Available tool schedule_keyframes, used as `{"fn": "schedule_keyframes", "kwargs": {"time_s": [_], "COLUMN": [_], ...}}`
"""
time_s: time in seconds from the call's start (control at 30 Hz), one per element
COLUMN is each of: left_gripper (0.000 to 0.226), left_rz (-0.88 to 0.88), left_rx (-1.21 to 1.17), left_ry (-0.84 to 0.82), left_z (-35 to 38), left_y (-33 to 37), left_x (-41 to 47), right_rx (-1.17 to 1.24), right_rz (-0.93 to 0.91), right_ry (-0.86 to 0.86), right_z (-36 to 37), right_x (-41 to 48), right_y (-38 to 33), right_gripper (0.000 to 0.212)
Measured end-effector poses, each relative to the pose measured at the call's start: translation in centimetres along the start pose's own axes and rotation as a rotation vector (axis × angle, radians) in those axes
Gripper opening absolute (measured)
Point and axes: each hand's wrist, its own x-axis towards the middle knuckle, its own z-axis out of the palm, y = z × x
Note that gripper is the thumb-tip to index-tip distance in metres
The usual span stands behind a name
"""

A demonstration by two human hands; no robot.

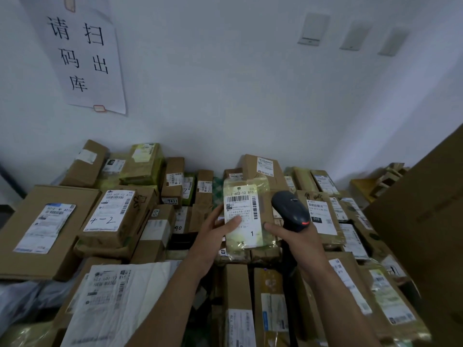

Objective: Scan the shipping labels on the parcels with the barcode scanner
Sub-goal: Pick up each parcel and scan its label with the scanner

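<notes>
A small parcel wrapped in yellowish tape (246, 216) is held upright above the pile, its white shipping label with barcodes facing me. My left hand (215, 234) grips its left edge, thumb lying across the label. My right hand (298, 237) holds the dark barcode scanner (290, 209) by its handle just right of the parcel, and its forefinger touches the parcel's right edge. The scanner's head points away from me, toward the wall.
Several labelled cardboard parcels fill the whole surface below, including a box marked "4-2" (112, 216) at left and a white poly bag (110, 301) at front left. A large brown carton (426, 221) stands at the right. A paper sign (80, 53) hangs on the wall.
</notes>
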Motion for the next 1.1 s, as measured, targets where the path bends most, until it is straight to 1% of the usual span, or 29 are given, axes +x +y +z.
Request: {"fn": "schedule_keyframes", "kwargs": {"time_s": [0.07, 0.13, 0.23, 0.3, 0.37, 0.47, 0.53, 0.67, 0.77, 0.93, 1.1], "left_gripper": [0.069, 0.079, 0.1, 0.105, 0.107, 0.107, 0.105, 0.103, 0.101, 0.103, 0.103], "left_rz": [0.069, 0.148, 0.222, 0.253, 0.273, 0.29, 0.3, 0.328, 0.339, 0.352, 0.338], "left_rx": [0.062, 0.147, 0.206, 0.218, 0.229, 0.238, 0.248, 0.265, 0.265, 0.271, 0.24], "left_ry": [0.025, 0.088, 0.188, 0.212, 0.22, 0.233, 0.248, 0.285, 0.28, 0.295, 0.295], "left_z": [-0.3, -0.4, -0.3, -0.2, -0.2, -0.4, -0.6, -0.8, -1.0, -1.4, -1.8], "left_y": [0.4, 1.0, 1.3, 1.3, 1.2, 1.0, 1.0, 0.8, 0.7, 0.6, 0.6], "left_x": [0.1, 0.4, 1.4, 2.2, 2.9, 3.8, 4.1, 4.4, 4.7, 5.2, 5.6], "right_rx": [-0.059, -0.111, -0.259, -0.354, -0.389, -0.411, -0.427, -0.442, -0.437, -0.429, -0.407], "right_rz": [-0.018, -0.03, -0.061, -0.084, -0.066, -0.027, -0.023, -0.001, 0.008, 0.012, 0.036], "right_ry": [0.032, 0.058, -0.03, -0.092, -0.134, -0.185, -0.19, -0.214, -0.231, -0.25, -0.262], "right_z": [0.0, 0.0, 0.5, 1.1, 1.6, 2.2, 2.2, 2.2, 2.2, 2.3, 2.2], "right_x": [0.1, 0.0, -0.4, -0.8, -1.1, -1.3, -1.2, -1.0, -0.9, -0.5, 0.3], "right_y": [0.1, -0.3, -0.8, -1.1, -1.2, -1.6, -1.7, -2.0, -2.1, -2.2, -2.0], "right_gripper": [0.039, 0.032, 0.032, 0.035, 0.036, 0.031, 0.029, 0.018, 0.015, 0.013, 0.015]}}
